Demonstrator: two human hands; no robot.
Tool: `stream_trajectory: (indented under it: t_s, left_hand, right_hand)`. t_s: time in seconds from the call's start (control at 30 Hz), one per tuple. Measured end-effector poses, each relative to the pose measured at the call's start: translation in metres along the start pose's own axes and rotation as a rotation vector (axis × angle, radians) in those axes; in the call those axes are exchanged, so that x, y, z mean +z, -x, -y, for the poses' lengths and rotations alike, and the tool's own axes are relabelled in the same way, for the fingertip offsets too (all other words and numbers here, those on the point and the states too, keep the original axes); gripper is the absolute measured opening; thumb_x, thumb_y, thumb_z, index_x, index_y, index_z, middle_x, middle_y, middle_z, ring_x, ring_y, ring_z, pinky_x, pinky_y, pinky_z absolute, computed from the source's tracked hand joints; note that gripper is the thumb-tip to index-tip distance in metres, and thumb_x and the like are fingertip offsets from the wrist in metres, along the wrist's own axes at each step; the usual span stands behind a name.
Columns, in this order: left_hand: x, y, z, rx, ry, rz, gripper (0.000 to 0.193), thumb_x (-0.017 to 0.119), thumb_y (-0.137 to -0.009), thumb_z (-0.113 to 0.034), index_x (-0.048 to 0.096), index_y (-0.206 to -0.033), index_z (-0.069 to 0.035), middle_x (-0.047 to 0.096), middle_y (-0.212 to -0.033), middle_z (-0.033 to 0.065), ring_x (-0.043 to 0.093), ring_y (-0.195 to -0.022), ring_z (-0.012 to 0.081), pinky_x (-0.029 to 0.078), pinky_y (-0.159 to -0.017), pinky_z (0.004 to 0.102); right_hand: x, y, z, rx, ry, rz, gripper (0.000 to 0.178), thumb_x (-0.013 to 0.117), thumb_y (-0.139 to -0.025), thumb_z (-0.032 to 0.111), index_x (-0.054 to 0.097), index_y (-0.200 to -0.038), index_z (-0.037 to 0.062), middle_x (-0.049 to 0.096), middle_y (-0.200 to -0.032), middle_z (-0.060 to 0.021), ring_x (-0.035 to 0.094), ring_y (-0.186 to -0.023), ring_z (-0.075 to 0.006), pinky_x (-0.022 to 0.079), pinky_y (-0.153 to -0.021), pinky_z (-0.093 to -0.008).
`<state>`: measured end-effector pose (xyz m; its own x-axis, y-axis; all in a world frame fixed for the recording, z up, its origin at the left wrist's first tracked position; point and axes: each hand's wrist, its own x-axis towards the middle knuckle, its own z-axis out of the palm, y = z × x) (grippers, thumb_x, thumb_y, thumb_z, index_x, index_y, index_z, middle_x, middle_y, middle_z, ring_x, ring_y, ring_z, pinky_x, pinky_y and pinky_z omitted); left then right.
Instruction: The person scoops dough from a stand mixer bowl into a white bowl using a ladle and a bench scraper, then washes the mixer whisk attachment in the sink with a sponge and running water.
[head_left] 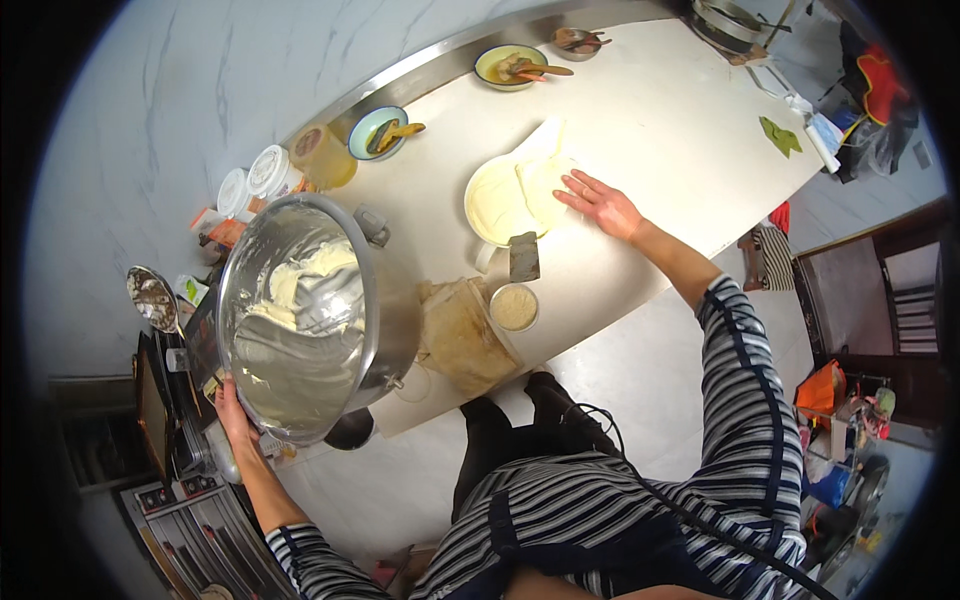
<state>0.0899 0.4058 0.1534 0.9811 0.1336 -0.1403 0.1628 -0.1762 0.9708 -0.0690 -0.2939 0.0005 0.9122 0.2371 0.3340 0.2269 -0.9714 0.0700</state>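
Note:
My left hand (pixel 236 415) grips the lower left rim of a large steel mixing bowl (pixel 395 330). The bowl is tipped so that its mouth faces me, and pale cream (pixel 300 285) clings to its inner wall. On the white table, a white jug (pixel 487 258) with a handle is full of smooth pale cream. A pale, thin sheet or bag (pixel 543 140) spreads over the jug's far and right side. My right hand (pixel 603 205) rests on that sheet, fingers stretched out and holding nothing. A grey flat scraper (pixel 524 257) lies against the jug's near edge.
Near the table's front edge are a small tub of pale crumbs (pixel 514 307) and a stained tan cloth (pixel 465 335). Along the back stand a blue-rimmed bowl (pixel 379 133), a yellow bowl (pixel 510 68) and a small metal bowl (pixel 576 42). White-lidded tubs (pixel 268 172) stand behind the mixing bowl.

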Motion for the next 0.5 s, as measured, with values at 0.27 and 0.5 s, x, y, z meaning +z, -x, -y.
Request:
stream_trajectory:
  t_s: [0.27, 0.5]
  left_hand:
    - [-0.001, 0.002, 0.000, 0.002, -0.064, -0.021, 0.028, 0.056, -0.091, -0.031, 0.056, -0.102, -0.005, 0.063, -0.094, 0.0054, 0.059, -0.081, 0.0140, 0.048, -0.073, 0.0278]
    - [0.004, 0.006, 0.000, -0.068, -0.036, -0.070, 0.032, 0.057, -0.091, -0.030, 0.057, -0.109, -0.004, 0.063, -0.102, 0.0082, 0.061, -0.086, 0.0178, 0.050, -0.074, 0.0298]
  right_hand:
    - [-0.022, 0.041, -0.004, -0.019, -0.071, 0.097, 0.055, 0.046, -0.084, 0.008, 0.043, -0.137, 0.0213, 0.044, -0.140, -0.0036, 0.040, -0.130, -0.0262, 0.044, -0.099, -0.0323]
    - [-0.106, 0.029, -0.019, -0.078, -0.045, -0.018, 0.046, 0.053, -0.078, 0.001, 0.057, -0.123, 0.0111, 0.055, -0.127, -0.0092, 0.051, -0.117, -0.0288, 0.046, -0.097, -0.0349]
